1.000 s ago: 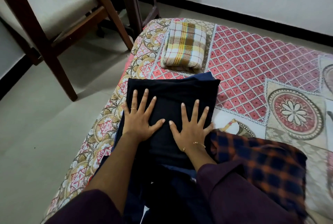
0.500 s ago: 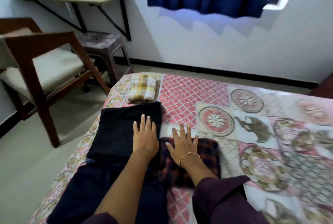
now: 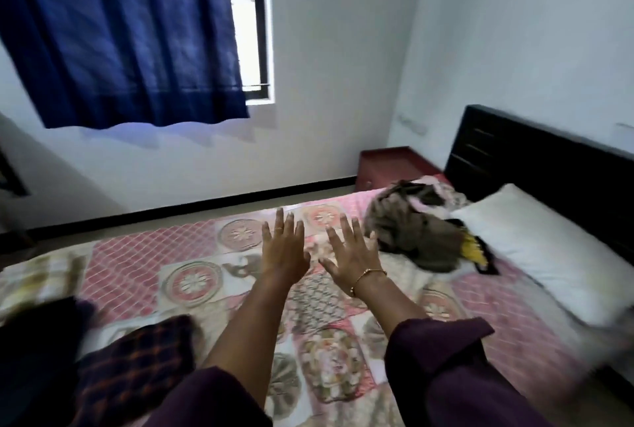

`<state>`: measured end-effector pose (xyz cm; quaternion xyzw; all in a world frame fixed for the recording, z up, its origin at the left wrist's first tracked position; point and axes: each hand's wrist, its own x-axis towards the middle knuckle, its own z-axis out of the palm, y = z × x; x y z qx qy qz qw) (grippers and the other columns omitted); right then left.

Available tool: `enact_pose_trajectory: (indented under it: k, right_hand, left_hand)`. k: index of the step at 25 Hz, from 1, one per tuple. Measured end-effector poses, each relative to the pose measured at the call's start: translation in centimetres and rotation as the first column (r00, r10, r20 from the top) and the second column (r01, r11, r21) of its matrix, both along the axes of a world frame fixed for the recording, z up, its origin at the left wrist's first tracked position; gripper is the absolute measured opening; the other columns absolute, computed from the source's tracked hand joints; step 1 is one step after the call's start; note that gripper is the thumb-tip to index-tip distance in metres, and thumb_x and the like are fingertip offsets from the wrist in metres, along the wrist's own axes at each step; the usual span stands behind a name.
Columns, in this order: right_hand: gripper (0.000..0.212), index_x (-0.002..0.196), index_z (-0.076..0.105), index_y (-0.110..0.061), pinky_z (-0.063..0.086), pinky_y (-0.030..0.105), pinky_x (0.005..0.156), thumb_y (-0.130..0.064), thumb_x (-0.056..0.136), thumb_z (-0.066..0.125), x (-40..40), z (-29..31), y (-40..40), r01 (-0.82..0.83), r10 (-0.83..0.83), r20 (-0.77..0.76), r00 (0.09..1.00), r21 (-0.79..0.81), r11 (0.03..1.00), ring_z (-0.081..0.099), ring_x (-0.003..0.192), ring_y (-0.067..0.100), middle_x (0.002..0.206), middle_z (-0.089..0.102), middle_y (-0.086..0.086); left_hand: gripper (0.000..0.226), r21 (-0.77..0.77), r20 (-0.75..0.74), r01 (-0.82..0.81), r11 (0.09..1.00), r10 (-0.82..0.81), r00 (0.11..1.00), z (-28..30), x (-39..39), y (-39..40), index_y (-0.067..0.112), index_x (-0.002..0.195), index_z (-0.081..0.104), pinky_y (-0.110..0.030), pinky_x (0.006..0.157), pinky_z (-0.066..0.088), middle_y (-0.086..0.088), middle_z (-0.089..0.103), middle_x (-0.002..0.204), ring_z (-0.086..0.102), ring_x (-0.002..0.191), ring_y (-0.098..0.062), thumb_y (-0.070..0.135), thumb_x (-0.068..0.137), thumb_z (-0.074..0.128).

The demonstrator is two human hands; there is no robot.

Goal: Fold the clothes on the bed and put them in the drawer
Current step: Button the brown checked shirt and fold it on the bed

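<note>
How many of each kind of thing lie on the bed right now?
Folded clothes: 3, a plaid cloth, a dark garment, a checked shirt
Unfolded clothes pile: 1
Pillow: 1
Total: 5

Folded clothes (image 3: 130, 361) lie near-left on the bed (image 3: 514, 317); crumpled pile (image 3: 411, 227) far-right, pillow (image 3: 549, 248) right of it.

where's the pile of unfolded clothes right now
In the head view the pile of clothes lies on the bed at the right, against the white pillow, just beyond the right hand.
</note>
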<state>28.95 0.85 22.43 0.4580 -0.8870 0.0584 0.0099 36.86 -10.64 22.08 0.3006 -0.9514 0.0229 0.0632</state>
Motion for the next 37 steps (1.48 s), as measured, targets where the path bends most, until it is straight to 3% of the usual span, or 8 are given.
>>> enact_pose_trajectory:
  k: [6, 15, 20, 24, 28, 30, 34, 37]
  right_hand:
    - [0.064, 0.151, 0.007, -0.025, 0.002, 0.054, 0.113, -0.048, 0.097, 0.033, -12.7, 1.8, 12.5, 0.305, -0.301, 0.099, 0.949, -0.034, 0.952, -0.015, 0.144, 0.026, 0.157, -0.016, 0.006]
    - [0.063, 0.150, 0.016, -0.022, 0.024, 0.045, 0.113, -0.042, 0.096, 0.043, -32.1, -4.0, 20.5, 0.389, -0.398, 0.227, 0.889, 0.088, 0.917, 0.002, 0.145, 0.027, 0.157, -0.010, 0.006]
    - [0.048, 0.136, 0.042, -0.013, 0.037, 0.038, 0.104, -0.033, 0.093, 0.051, -42.5, -9.9, 20.8, 0.329, -0.362, 0.349, 0.864, 0.151, 0.932, 0.036, 0.131, 0.030, 0.149, 0.022, 0.011]
    - [0.034, 0.120, 0.057, -0.008, 0.042, 0.029, 0.092, -0.027, 0.092, 0.052, -51.2, -17.6, 19.2, 0.230, -0.326, 0.522, 0.788, 0.241, 0.943, 0.051, 0.116, 0.029, 0.128, 0.052, 0.015]
    - [0.039, 0.126, 0.055, -0.009, 0.043, 0.028, 0.094, -0.025, 0.091, 0.057, -54.7, -24.3, 16.7, 0.253, -0.371, 0.675, 0.638, 0.272, 0.928, 0.053, 0.117, 0.027, 0.128, 0.056, 0.013]
    - [0.049, 0.132, 0.047, -0.005, 0.041, 0.031, 0.096, -0.024, 0.089, 0.061, -55.9, -26.6, 15.5, 0.390, -0.433, 0.745, 0.507, 0.250, 0.886, 0.050, 0.121, 0.029, 0.132, 0.051, 0.015]
    - [0.062, 0.133, 0.039, 0.007, 0.042, 0.037, 0.096, -0.017, 0.084, 0.069, -57.3, -29.0, 12.7, 0.771, -0.520, 0.854, -0.018, 0.343, 0.536, 0.048, 0.123, 0.035, 0.136, 0.048, 0.021]
    - [0.036, 0.119, 0.054, 0.007, 0.050, 0.040, 0.085, -0.014, 0.089, 0.058, -57.1, -28.1, 10.4, 0.823, -0.509, 0.845, -0.165, 0.402, 0.401, 0.058, 0.107, 0.038, 0.121, 0.058, 0.024]
  left_hand:
    - [0.066, 0.016, -0.038, 0.221, 0.975, -0.220, 0.975, 0.2, -15.3, 9.0, 0.012, 0.149, 0.014, -0.051, 0.116, 0.009, -0.007, 0.006, 0.158, -0.006, 0.146, -0.029, 0.034, 0.093, 0.043]
    - [0.066, 0.116, 0.046, 0.275, 0.954, -0.282, 0.958, -5.1, -34.7, 16.8, 0.012, 0.149, 0.015, -0.049, 0.116, 0.011, -0.007, 0.008, 0.158, -0.006, 0.145, -0.029, 0.035, 0.095, 0.044]
    - [0.063, 0.206, 0.075, 0.214, 0.955, -0.233, 0.970, -9.0, -43.4, 18.0, 0.011, 0.148, 0.019, -0.047, 0.116, 0.013, -0.007, 0.009, 0.158, -0.006, 0.145, -0.029, 0.032, 0.095, 0.045]
    - [0.057, 0.328, 0.114, 0.008, 0.945, -0.048, 0.992, -15.2, -49.7, 17.6, 0.012, 0.144, 0.027, -0.040, 0.116, 0.020, -0.008, 0.018, 0.155, 0.005, 0.145, -0.030, 0.033, 0.094, 0.046]
    - [0.048, 0.405, 0.174, -0.161, 0.900, 0.097, 0.980, -21.5, -52.6, 17.1, 0.013, 0.137, 0.037, -0.037, 0.104, 0.037, -0.009, 0.034, 0.144, 0.024, 0.139, -0.029, 0.032, 0.094, 0.047]
    - [0.046, 0.444, 0.206, -0.237, 0.864, 0.159, 0.965, -23.9, -53.4, 17.1, 0.013, 0.135, 0.040, -0.035, 0.097, 0.040, -0.008, 0.041, 0.138, 0.037, 0.128, -0.026, 0.031, 0.093, 0.045]
    - [0.050, 0.491, 0.274, -0.348, 0.799, 0.238, 0.932, -27.4, -53.5, 17.3, 0.013, 0.139, 0.035, -0.036, 0.092, 0.042, -0.007, 0.040, 0.137, 0.045, 0.121, -0.027, 0.031, 0.093, 0.046]
    - [0.062, 0.514, 0.292, -0.370, 0.774, 0.248, 0.924, -27.8, -52.8, 16.8, 0.013, 0.144, 0.028, -0.036, 0.094, 0.042, -0.007, 0.036, 0.142, 0.043, 0.124, -0.026, 0.034, 0.090, 0.052]
